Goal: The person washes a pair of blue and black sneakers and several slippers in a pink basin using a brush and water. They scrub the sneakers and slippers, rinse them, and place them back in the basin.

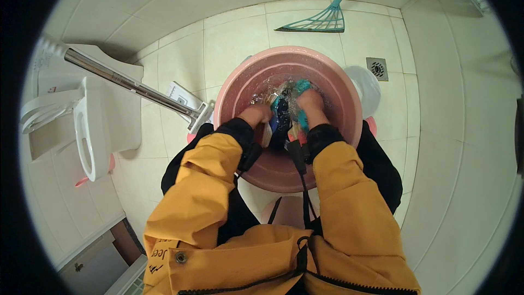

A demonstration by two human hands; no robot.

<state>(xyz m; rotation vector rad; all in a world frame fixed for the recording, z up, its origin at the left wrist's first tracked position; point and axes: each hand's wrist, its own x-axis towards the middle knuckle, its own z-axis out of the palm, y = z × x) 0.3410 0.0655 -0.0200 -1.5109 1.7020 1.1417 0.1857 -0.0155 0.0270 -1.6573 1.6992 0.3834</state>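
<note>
Both my hands are down inside a large pink basin point(232, 90) of splashing water. My left hand point(258, 113) is closed at the left edge of a wet, dark blue item point(281, 117) with white, blue and orange-red parts; its exact kind is unclear. Its fingertips are hidden behind that item. To the right, my right hand point(311, 101) is closed round a teal thing point(302, 86), which shows above and below the fist. Whether that is a brush or a cloth, I cannot make out. Foam and spray blur the surface around both hands.
A teal broom-like scraper point(322, 19) leans at the far wall near a floor drain point(376, 68). At the left are a metal mop pole point(131, 84) and a white toilet point(117, 114) with its seat raised. A pale round tub point(365, 90) stands behind the basin's right side.
</note>
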